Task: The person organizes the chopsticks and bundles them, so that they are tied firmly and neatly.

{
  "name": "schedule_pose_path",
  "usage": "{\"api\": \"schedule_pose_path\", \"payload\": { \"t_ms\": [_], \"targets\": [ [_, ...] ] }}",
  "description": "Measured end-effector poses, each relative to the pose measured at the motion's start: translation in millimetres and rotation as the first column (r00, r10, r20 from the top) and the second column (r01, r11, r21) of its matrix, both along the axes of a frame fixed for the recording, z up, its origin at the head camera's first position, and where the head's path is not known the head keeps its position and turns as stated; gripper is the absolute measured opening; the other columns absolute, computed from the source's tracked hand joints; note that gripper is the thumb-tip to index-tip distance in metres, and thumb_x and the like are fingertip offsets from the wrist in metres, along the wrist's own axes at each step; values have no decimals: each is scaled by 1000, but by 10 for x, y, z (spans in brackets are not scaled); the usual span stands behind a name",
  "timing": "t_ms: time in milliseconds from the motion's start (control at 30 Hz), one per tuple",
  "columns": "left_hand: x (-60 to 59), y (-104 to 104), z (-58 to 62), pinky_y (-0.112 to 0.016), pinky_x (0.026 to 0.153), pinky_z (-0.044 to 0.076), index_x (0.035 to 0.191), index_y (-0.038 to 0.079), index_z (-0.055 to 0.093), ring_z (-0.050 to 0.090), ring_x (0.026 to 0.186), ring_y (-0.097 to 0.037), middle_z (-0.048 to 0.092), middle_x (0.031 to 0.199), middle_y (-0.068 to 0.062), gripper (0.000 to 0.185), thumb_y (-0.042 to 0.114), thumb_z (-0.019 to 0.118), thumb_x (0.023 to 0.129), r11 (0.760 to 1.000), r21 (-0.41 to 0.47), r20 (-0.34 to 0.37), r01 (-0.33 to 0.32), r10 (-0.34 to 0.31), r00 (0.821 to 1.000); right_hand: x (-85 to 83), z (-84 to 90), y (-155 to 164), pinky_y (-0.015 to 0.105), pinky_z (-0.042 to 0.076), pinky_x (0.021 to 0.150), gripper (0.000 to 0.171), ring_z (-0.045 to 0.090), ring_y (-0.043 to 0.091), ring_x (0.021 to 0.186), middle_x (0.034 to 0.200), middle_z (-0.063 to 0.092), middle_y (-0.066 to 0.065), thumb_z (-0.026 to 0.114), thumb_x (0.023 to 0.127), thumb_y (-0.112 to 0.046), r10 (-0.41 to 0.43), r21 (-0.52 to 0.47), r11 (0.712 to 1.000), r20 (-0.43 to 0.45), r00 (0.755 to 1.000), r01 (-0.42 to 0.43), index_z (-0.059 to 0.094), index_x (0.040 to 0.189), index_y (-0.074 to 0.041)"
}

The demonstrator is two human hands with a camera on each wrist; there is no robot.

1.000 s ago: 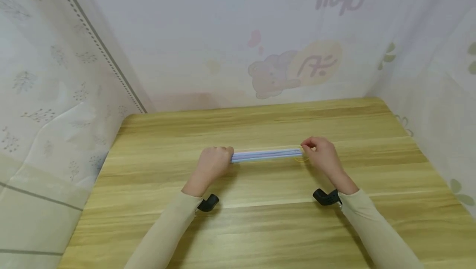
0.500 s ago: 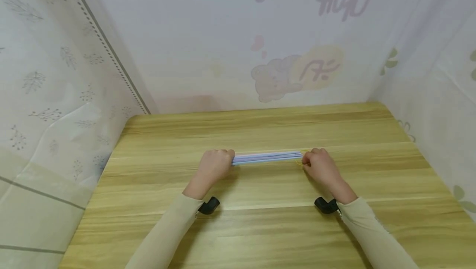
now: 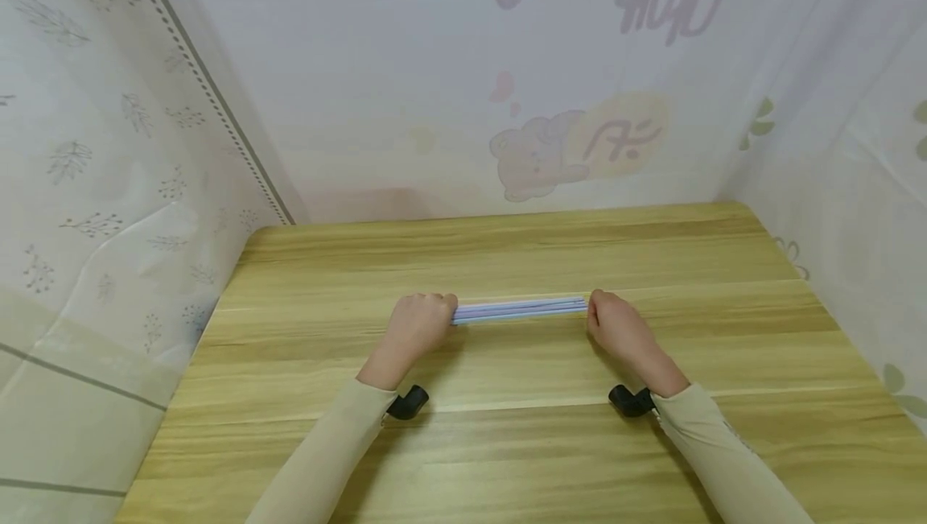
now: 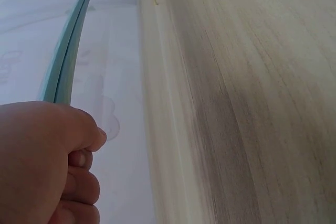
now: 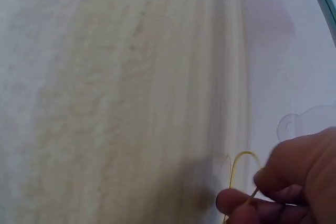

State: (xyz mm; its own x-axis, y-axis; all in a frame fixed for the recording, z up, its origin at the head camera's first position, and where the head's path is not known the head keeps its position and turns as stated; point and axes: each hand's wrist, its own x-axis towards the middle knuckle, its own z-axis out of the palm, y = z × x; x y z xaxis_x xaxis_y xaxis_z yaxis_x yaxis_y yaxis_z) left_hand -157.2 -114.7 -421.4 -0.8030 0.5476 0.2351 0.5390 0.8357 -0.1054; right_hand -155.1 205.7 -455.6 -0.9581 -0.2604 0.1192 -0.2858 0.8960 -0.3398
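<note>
Comparing the head views, the right hand (image 3: 615,327) is seen to have been lowered and drawn in against the right end of the bundle of straws (image 3: 520,309): a second ago it was raised slightly with the fingertips lifted beside that end, and now it is closed up to the straws so that no gap is left between them. The left hand (image 3: 418,323) has hardly been shifted; its fingers are curled in a fist round the left end of the bundle, as is shown in the left wrist view, where the pale blue straws (image 4: 67,59) are seen rising from the curled fingers (image 4: 79,174). In the right wrist view a thin yellow rubber band (image 5: 240,174) is pinched between the thumb and fingertips (image 5: 236,201) of the right hand, its loop standing free above the wood. The bundle is held level just above the middle of the table (image 3: 507,427), lying parallel to the far edge and well away from every corner. It is judged that the band has been brought to the straws' right end and that slipping it over that end is the step in hand; whether the loop is already round the straws cannot be told.
</note>
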Motion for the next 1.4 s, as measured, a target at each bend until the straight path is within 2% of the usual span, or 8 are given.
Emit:
{"api": "schedule_pose_path", "payload": {
  "t_ms": [100,200,300,400,533,733,1133,1400],
  "targets": [
    [-7,0,-3,-25,38,34,65,11,51,32,45,-8,45,52,2,29,19,72,82,1000,-4,-2,-1,1,1000,-3,21,-1,34,44,56,8,49,17,60,70,55,7,57,86,-1,-22,-55,998,57,998,25,54,92,3],
    [-22,3,1,-24,38,31,65,11,51,30,46,-8,43,52,2,30,21,72,83,1000,-7,-7,1,-2,1000,-7,41,7,35,45,59,10,51,18,62,74,59,8,60,87,-4,-26,-67,997,76,997,31,58,94,3],
    [-35,9,12,-24,38,31,64,11,51,29,46,-8,42,51,3,30,19,71,84,1000,-8,-12,6,-7,1000,-12,53,11,34,45,59,6,52,17,62,75,62,10,62,88,-5,-34,-86,996,26,999,36,61,88,1],
    [-35,15,19,-25,38,32,64,11,50,30,46,-9,42,52,3,30,20,72,83,1000,-9,5,2,-2,1000,-9,82,-4,30,43,53,7,50,15,56,72,63,10,59,92,-6,-67,-158,985,-20,998,63,62,91,0],
    [-25,21,23,-26,38,33,65,11,50,30,46,-9,43,52,2,31,23,72,84,1000,-16,40,-8,9,999,10,146,-42,25,39,47,11,48,12,49,68,63,9,56,95,-11,-105,-284,954,-16,994,96,61,97,-2],
    [-14,23,27,-25,38,33,63,11,49,29,46,-9,43,52,2,31,20,71,84,1000,-21,20,-21,21,1000,67,269,-86,25,42,44,12,57,24,47,65,65,13,56,96,-15,-132,-427,895,12,991,124,62,98,-5],
    [-25,42,-22,-28,38,39,65,10,53,37,45,-9,51,54,0,25,15,68,85,999,-27,35,-41,42,999,142,373,-285,25,40,45,10,51,12,44,63,63,10,60,94,-17,-91,-460,884,3,996,82,65,96,-8],
    [-10,77,3,-27,37,36,66,11,53,33,45,-9,49,54,0,25,16,66,87,999,-16,29,-40,40,999,186,352,-438,24,44,47,9,58,28,50,67,65,12,59,94,-16,-27,-541,840,25,999,36,64,97,-8]
  ]
}}
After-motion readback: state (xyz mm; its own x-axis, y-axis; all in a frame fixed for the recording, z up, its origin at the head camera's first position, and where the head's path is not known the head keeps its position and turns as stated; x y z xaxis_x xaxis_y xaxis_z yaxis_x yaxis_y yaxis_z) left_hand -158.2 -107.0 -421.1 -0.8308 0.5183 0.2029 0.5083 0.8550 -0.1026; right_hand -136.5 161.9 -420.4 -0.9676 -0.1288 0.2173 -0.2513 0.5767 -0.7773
